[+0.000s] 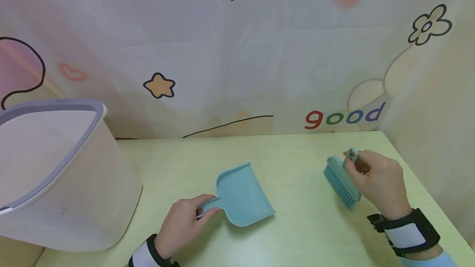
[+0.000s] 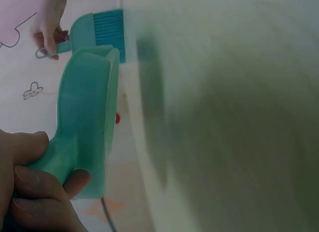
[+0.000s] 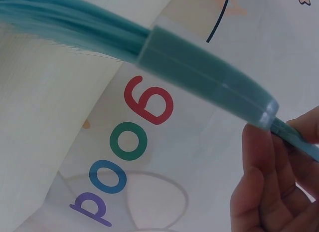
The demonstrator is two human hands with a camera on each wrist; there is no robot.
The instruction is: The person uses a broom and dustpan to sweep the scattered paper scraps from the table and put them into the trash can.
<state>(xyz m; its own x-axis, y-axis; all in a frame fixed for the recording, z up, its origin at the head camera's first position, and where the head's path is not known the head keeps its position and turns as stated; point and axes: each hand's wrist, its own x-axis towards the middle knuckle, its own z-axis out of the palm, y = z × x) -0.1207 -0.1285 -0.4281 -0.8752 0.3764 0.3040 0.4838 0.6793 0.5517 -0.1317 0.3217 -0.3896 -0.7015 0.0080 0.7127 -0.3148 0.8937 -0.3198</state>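
A light blue dustpan (image 1: 243,195) is held by its short handle in my left hand (image 1: 185,221), thumb and fingers around the handle. Its wide edge points right, and a shadow lies under it on the table. In the left wrist view the dustpan (image 2: 84,117) shows side-on, lifted off the surface. My right hand (image 1: 378,180) pinches the handle of a blue-green hand brush (image 1: 341,180), whose bristles slant down to the left. The right wrist view shows the brush (image 3: 204,75) with its bristles off the table.
A white bin (image 1: 92,188) with a grey-rimmed lid (image 1: 92,110) stands on the left. The pale green table (image 1: 297,234) meets a printed cloth backdrop (image 1: 259,61) behind and a pale wall (image 1: 438,143) on the right.
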